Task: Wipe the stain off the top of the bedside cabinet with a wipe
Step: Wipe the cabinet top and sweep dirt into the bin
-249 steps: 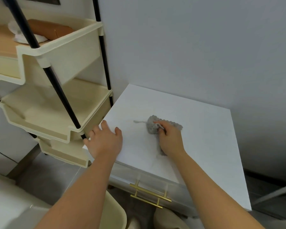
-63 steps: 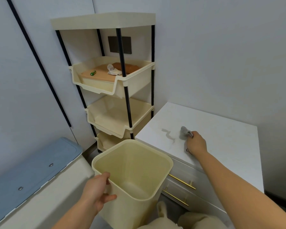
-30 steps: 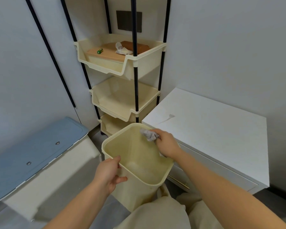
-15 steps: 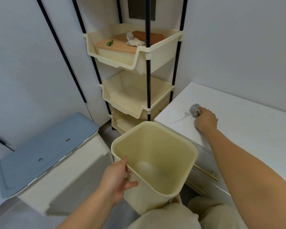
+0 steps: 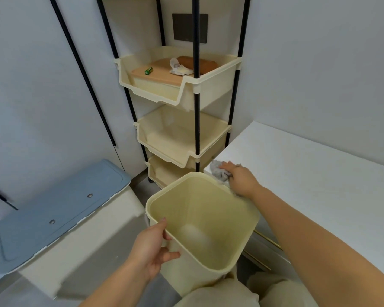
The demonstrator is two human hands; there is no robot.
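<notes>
Here the right hand [image 5: 242, 181] is clenched around a crumpled grey wipe [image 5: 218, 172], pressing it onto the top of the white bedside cabinet [image 5: 319, 173] right at the cabinet's front-left corner. The wad sticks out past the fingertips toward the left edge, so it sits at the very brink of the top. No stain shows on the bare white surface around the hand; whether any mark lies under the wipe cannot be told.

The left hand [image 5: 152, 248] grasps the near rim of a cream plastic bin [image 5: 242, 235], thumb over the lip and fingers curled on the outside wall, holding it tilted with its open mouth facing up and toward the cabinet. The bin's far rim comes just beside the cabinet's front-left corner, below the wipe. That is the relation the coming move likely turns on: the wipe lies directly beyond and above the bin's mouth, already in the right hand, so a short pull toward the person over the corner would carry it, and anything swept with it, into the bin. The bin looks empty inside.

Farther out, a cream shelf rack [image 5: 182, 96] with black posts stands against the wall to the left of the cabinet, its upper tray holding a few small items. A white box with a blue lid [image 5: 60, 209] sits low on the left.
</notes>
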